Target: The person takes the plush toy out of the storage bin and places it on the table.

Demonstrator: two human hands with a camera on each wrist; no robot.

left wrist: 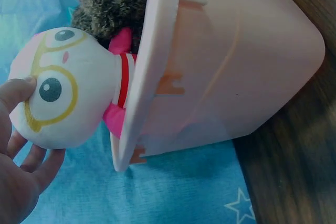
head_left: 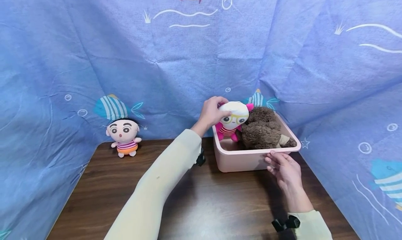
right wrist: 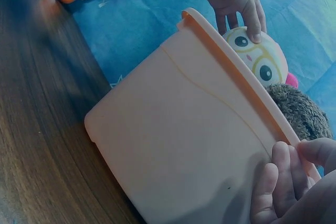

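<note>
A pink bin [head_left: 235,162] occupies the far right corner of the table [head_left: 201,208]. Inside, a brown plush [head_left: 260,132] lies right of a white-headed doll [head_left: 233,111], whose long axis runs roughly upright, head above the rim. The nearer left hand [head_left: 211,112] grips that head from the left, fingers curled; the right hand [head_left: 286,172] pinches the front rim.

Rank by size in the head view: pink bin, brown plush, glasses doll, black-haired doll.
1. Pink bin
2. Brown plush
3. Glasses doll and black-haired doll: too alike to rank, the former partly hidden.
</note>
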